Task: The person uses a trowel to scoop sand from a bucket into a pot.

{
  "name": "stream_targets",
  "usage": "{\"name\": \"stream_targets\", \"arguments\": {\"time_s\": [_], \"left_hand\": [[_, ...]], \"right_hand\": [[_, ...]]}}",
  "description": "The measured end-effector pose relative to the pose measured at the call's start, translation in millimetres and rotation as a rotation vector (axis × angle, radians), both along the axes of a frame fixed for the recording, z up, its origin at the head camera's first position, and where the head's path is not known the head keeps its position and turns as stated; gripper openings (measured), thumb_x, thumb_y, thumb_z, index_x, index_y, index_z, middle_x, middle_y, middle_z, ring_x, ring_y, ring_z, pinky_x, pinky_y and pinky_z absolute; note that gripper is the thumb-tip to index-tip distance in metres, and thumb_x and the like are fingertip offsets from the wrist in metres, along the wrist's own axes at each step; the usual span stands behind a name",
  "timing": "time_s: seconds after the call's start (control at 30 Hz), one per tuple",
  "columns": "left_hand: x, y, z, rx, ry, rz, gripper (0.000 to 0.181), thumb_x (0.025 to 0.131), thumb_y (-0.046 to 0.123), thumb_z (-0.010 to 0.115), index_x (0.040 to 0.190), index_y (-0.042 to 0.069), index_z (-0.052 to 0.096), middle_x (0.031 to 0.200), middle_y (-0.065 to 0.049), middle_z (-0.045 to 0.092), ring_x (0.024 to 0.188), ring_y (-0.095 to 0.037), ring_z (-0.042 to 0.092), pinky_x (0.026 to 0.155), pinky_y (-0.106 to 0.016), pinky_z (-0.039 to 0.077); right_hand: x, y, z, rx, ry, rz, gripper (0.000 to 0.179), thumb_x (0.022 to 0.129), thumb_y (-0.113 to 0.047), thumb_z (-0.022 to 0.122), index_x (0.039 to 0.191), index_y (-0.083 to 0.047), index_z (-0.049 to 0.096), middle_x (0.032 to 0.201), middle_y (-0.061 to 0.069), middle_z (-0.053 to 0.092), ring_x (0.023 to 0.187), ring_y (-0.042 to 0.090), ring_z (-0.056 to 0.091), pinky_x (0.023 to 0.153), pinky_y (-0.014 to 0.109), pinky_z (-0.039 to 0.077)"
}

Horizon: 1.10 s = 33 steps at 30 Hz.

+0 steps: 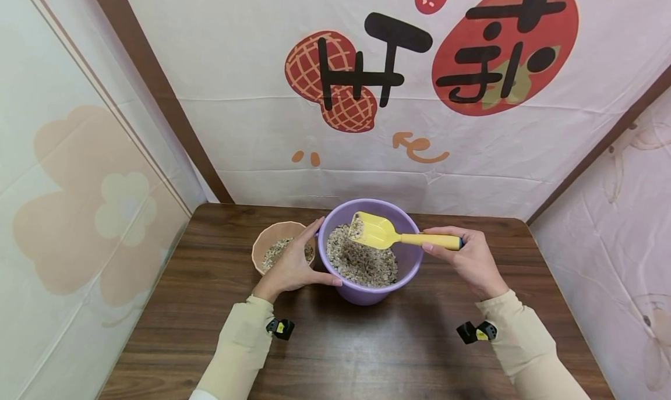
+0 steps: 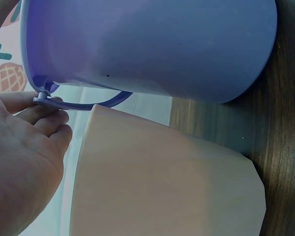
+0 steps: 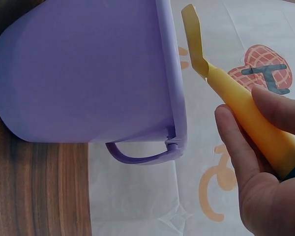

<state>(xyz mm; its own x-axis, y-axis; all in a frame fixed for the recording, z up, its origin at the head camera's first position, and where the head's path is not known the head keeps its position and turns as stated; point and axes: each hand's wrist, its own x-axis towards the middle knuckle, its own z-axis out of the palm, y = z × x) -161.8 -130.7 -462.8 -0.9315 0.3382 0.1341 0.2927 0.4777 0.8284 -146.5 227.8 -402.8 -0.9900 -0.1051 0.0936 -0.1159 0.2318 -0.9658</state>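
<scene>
A purple bucket [image 1: 362, 295] stands on the table, with greyish-beige gravel [image 1: 362, 266] inside it. My left hand [image 1: 293, 264] holds the bucket's left side, its thumb on the near rim and its fingers by the handle joint [image 2: 43, 96]. In my right hand [image 1: 474, 260] is a yellow toy shovel [image 1: 380, 234], gripped by its handle [image 3: 248, 110] between thumb and fingers. The shovel's blade hovers over the bucket's opening, with some gravel toward its tip. Beside the bucket, partly behind my left hand, sits a peach-coloured faceted bowl [image 2: 152, 172] containing similar gravel.
The dark wood-grain table [image 1: 356, 353] runs up to a white printed cloth [image 1: 251, 126] behind the bucket. Further cloth panels stand at the left and right. The bucket's purple handle [image 3: 137, 160] hangs down outside its rim.
</scene>
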Motion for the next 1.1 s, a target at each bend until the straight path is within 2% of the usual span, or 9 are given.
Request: {"name": "stream_targets", "arguments": {"time_s": [0.23, 0.4, 0.73, 0.87, 0.97, 1.1], "left_hand": [[3.7, -2.0, 0.5, -0.009, 0.007, 0.024, 0.133, 0.053, 0.053, 0.099, 0.162, 0.026, 0.027, 0.165, -0.008, 0.027, 0.15, -0.027, 0.026, 0.118, -0.056, 0.028], [8.7, -8.4, 1.7, 0.02, -0.01, 0.037, 0.132, 0.054, 0.049, 0.1, 0.162, 0.027, 0.026, 0.165, -0.006, 0.027, 0.15, -0.027, 0.026, 0.118, -0.055, 0.028], [18.8, -31.3, 1.5, 0.085, -0.018, 0.091, 0.131, 0.058, 0.04, 0.101, 0.163, 0.025, 0.024, 0.165, -0.007, 0.026, 0.15, -0.029, 0.023, 0.118, -0.059, 0.026], [20.8, -41.5, 1.0, 0.093, 0.027, 0.116, 0.128, 0.058, 0.036, 0.101, 0.162, 0.023, 0.028, 0.163, -0.009, 0.03, 0.149, -0.029, 0.024, 0.118, -0.059, 0.025], [23.2, -49.8, 1.2, 0.08, 0.05, 0.149, 0.126, 0.057, 0.038, 0.102, 0.16, 0.027, 0.031, 0.162, -0.006, 0.031, 0.148, -0.029, 0.027, 0.117, -0.059, 0.027], [27.0, -62.4, 0.8, 0.075, 0.039, 0.189, 0.126, 0.056, 0.04, 0.102, 0.16, 0.032, 0.03, 0.163, -0.001, 0.03, 0.147, -0.028, 0.031, 0.116, -0.058, 0.029]], "right_hand": [[1.0, -0.5, 1.1, 0.007, 0.004, 0.0, 0.036, 0.085, -0.011, 0.084, 0.116, 0.003, 0.073, 0.101, 0.013, 0.075, 0.086, 0.012, 0.068, 0.071, 0.025, 0.057], [1.3, -1.3, 1.6, -0.007, -0.003, 0.003, 0.036, 0.085, -0.011, 0.084, 0.116, 0.003, 0.073, 0.101, 0.012, 0.075, 0.087, 0.012, 0.068, 0.072, 0.025, 0.057], [0.4, -2.2, 0.8, -0.006, -0.003, 0.004, 0.036, 0.085, -0.01, 0.084, 0.116, 0.004, 0.073, 0.1, 0.008, 0.076, 0.087, 0.011, 0.068, 0.072, 0.025, 0.057], [0.0, -2.4, -0.2, -0.009, -0.007, 0.004, 0.036, 0.085, -0.009, 0.084, 0.116, 0.005, 0.073, 0.099, 0.008, 0.076, 0.086, 0.012, 0.068, 0.072, 0.025, 0.058], [-0.4, -2.2, -0.5, -0.008, -0.006, 0.005, 0.036, 0.085, -0.009, 0.083, 0.116, 0.006, 0.072, 0.1, 0.009, 0.075, 0.086, 0.012, 0.068, 0.072, 0.025, 0.058], [-0.9, -2.2, -0.9, -0.008, -0.008, 0.009, 0.036, 0.086, -0.008, 0.083, 0.117, 0.007, 0.072, 0.1, 0.01, 0.075, 0.087, 0.012, 0.068, 0.072, 0.025, 0.058]]}}
